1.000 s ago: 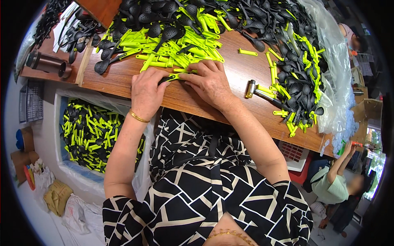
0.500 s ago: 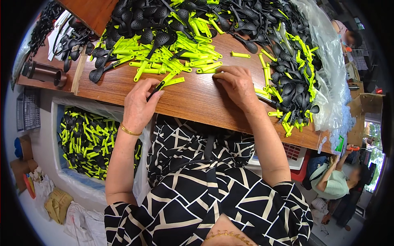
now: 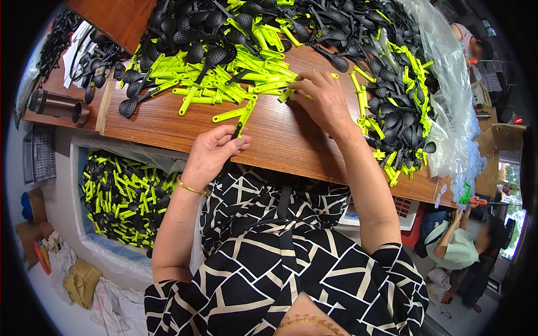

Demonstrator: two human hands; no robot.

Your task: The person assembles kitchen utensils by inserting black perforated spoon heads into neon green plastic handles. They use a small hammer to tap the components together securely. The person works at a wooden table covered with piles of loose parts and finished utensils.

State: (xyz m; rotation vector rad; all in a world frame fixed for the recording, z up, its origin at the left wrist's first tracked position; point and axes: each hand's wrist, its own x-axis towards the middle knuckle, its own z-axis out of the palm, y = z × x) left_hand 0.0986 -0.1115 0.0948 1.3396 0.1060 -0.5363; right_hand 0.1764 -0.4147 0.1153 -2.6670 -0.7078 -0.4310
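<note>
Left hand [image 3: 213,154] pinches an assembled green-handled utensil [image 3: 242,119] upright-ish at the wooden table [image 3: 280,140] edge, keeping it clear, while right hand [image 3: 322,101] closes fingertips on a loose green handle [image 3: 287,95] beside the handle pile [image 3: 224,84].

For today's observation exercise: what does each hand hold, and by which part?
The left hand pinches a yellow-green handle piece by its lower end. The right hand grips another yellow-green handle by one end.

Bin [image 3: 78,224] below table edge, lined with plastic, full of black-and-green utensils. Dark metal cylinder [image 3: 56,105] lies at table's left. Clear plastic sheet [image 3: 448,84] at right.
</note>
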